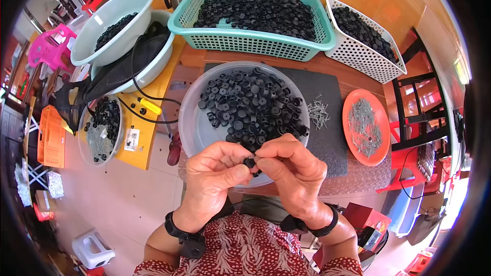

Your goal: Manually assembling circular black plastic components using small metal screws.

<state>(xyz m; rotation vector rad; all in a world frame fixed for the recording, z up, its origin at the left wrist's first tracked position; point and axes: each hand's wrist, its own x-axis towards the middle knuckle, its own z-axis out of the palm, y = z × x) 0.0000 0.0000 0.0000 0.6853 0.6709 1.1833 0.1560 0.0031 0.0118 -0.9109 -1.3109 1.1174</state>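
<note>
Over the near rim of a round translucent tub (190, 122), my two hands meet fingertip to fingertip. Between thumb and forefinger, my left hand (212, 179) pinches a small black plastic cap (249, 162). My right hand (294, 171) is closed in a pinch right against that cap; whatever its fingertips hold is too small and covered to make out. Many similar black caps (250, 102) fill the tub. To its right, a loose pile of small silvery screws or pins (318, 114) lies on a dark mat (332, 145). More of them lie on an orange oval plate (378, 106).
A green basket (250, 46) and a white basket (358, 61), both with black parts, stand along the back. Pale bowls (143, 2) are stacked at left, above a clear tub (84, 145) of mixed parts. A black cable (158, 98) and yellow tool (150, 106) lie nearby.
</note>
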